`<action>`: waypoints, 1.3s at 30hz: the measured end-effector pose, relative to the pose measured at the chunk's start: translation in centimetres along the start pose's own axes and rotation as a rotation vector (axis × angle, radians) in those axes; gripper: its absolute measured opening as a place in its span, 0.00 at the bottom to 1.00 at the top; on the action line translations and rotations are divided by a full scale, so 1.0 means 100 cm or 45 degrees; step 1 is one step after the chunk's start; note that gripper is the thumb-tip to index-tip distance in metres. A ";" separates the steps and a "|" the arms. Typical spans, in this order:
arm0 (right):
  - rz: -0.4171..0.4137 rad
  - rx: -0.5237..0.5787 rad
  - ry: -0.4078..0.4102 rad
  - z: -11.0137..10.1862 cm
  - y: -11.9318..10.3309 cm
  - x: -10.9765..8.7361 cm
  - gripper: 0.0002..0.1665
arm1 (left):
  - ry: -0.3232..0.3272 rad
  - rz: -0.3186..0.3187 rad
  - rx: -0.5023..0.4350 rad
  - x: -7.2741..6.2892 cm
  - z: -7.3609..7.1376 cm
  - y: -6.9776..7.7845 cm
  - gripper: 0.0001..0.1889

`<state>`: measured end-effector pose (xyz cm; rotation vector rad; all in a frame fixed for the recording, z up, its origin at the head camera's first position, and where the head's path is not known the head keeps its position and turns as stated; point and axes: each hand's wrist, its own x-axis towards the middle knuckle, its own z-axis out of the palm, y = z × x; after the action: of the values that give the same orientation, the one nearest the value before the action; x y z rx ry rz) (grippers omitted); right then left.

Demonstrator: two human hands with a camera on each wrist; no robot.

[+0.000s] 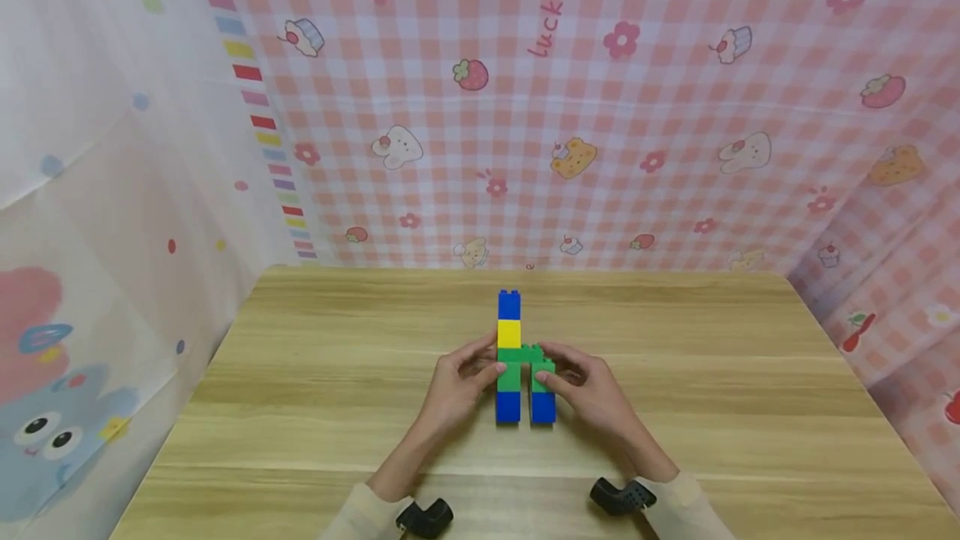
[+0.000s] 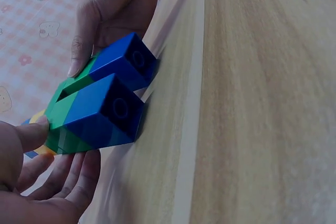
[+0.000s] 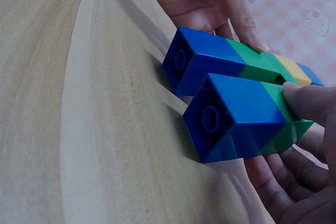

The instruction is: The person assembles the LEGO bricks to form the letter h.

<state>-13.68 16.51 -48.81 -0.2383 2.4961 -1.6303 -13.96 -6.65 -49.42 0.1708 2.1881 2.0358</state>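
A toy figure of building bricks (image 1: 509,377) is held between both hands near the middle of the table. Its tall left column has a blue brick (image 1: 509,306) at the top, then a yellow brick (image 1: 509,333), green bricks and a blue brick (image 1: 507,407). A shorter right leg pairs green with a blue brick (image 1: 543,408). My left hand (image 1: 454,386) grips the tall column at the green part, thumb in front. The right hand (image 1: 596,390) pinches the shorter leg's green brick. Hollow undersides of both legs show in the wrist views. Whether the figure touches the table, I cannot tell.
The wooden table (image 1: 300,407) spreads around the hands. A pink checked cloth (image 1: 525,123) hangs behind its far edge, and a white patterned cloth (image 1: 150,157) hangs at the left. Black wrist devices (image 1: 622,496) sit at the cuffs.
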 end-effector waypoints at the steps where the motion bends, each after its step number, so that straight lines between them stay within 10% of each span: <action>1: -0.001 -0.001 0.007 0.001 0.001 0.000 0.28 | 0.005 -0.006 0.003 0.000 0.000 -0.001 0.26; 39: 0.028 -0.138 0.127 0.005 0.010 0.006 0.22 | 0.119 0.022 0.198 0.011 0.008 -0.009 0.17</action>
<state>-14.23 16.31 -49.96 -0.1443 2.6546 -1.5371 -14.88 -5.70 -50.44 0.1150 2.4103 1.9189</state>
